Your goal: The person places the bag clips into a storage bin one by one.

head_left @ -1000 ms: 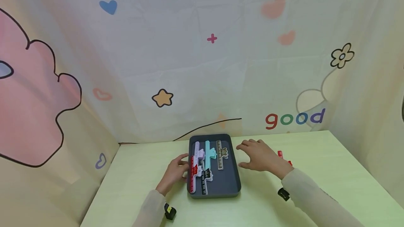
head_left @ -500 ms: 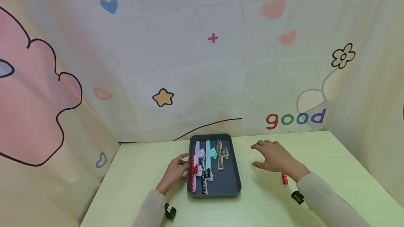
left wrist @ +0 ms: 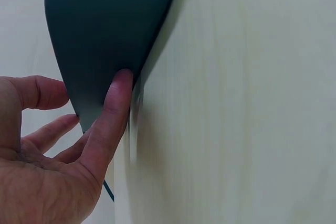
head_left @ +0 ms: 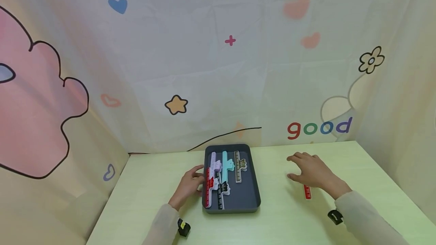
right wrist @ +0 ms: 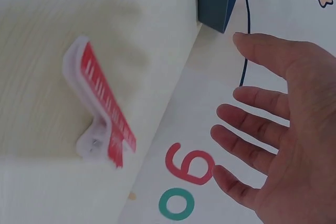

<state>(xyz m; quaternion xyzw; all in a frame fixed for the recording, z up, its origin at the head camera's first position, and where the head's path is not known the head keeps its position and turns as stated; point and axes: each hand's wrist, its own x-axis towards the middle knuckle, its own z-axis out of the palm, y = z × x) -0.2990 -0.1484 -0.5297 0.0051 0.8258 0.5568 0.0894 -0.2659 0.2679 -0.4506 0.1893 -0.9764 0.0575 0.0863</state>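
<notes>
My left hand [head_left: 188, 185] touches the left side of a dark grey tray [head_left: 240, 203]; in the left wrist view its thumb lies along the outer wall and other fingertips meet the rim. Several long clips lie inside: a lilac clip [head_left: 213, 160], a teal clip [head_left: 224, 167], a brown clip [head_left: 237, 167], a red clip [head_left: 208, 194] and a black clip [head_left: 219, 196], some printed like piano keys. My right hand [head_left: 313, 171] holds nothing, fingers spread, above another red clip [head_left: 307, 192] on the table. The right wrist view shows that clip [right wrist: 107, 106] whole.
The pale table [head_left: 272, 222] runs back to a printed curtain [head_left: 218, 86], which also hangs at both sides. A black wrist strap part [head_left: 184, 228] hangs by the left sleeve, another [head_left: 335, 217] by the right sleeve.
My right hand has moved right, away from the tray and over the red clip on the table, covering part of it. The left hand and the tray have stayed put.
</notes>
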